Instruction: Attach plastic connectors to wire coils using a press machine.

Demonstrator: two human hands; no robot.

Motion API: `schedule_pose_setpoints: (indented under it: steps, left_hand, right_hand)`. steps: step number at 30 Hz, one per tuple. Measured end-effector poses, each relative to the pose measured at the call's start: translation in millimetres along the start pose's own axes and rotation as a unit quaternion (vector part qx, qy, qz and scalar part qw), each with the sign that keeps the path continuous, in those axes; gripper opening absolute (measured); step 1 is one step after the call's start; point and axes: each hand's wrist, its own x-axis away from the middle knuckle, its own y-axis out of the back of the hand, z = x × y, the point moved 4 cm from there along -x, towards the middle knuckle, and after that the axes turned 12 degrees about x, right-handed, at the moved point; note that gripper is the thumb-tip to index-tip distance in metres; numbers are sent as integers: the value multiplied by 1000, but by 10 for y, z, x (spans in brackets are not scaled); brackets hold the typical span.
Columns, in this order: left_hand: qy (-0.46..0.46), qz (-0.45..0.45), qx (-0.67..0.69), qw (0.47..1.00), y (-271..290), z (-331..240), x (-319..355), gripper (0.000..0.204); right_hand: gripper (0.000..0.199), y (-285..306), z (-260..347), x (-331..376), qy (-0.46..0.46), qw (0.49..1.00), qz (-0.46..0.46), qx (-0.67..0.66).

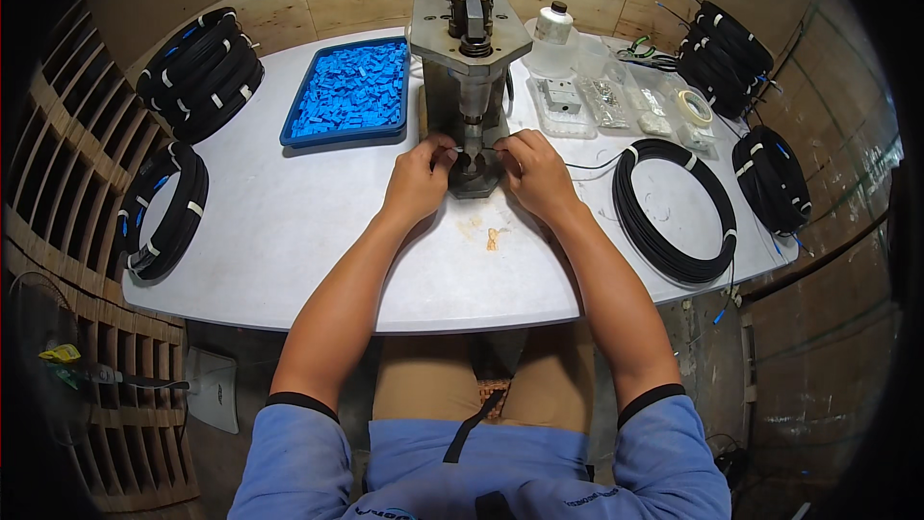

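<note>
A grey metal bench press stands before me at the table's far middle. My left hand is at the left of its lower die, thumb and fingers pinched on a tiny light-coloured piece too small to name. On the die's other side my right hand pinches a thin black cable. That cable runs right to a black cable coil lying flat on the table. What sits in the die between my fingertips is too small to make out.
A blue tray full of small blue plastic pieces lies left of the press. Cable coils are stacked at both sides. Behind my right hand are a white bottle, a metal block, bags of small parts and a tape roll.
</note>
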Motion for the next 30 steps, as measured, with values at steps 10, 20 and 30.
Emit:
schedule_pose_setpoints:
  steps: [10,20,30]
  left_hand:
    - [3,14,-3,1000,-5,10,-7,21]
    - [-3,4,3,1000,-2,-1,-1,19]
    - [-7,-5,11,1000,1,-22,9,18]
  right_hand:
    - [21,-19,-12,2,6,1000,-4,0]
    - [23,-8,-5,-2,7,1000,-8,-1]
    - [22,-4,-15,11,11,1000,3,9]
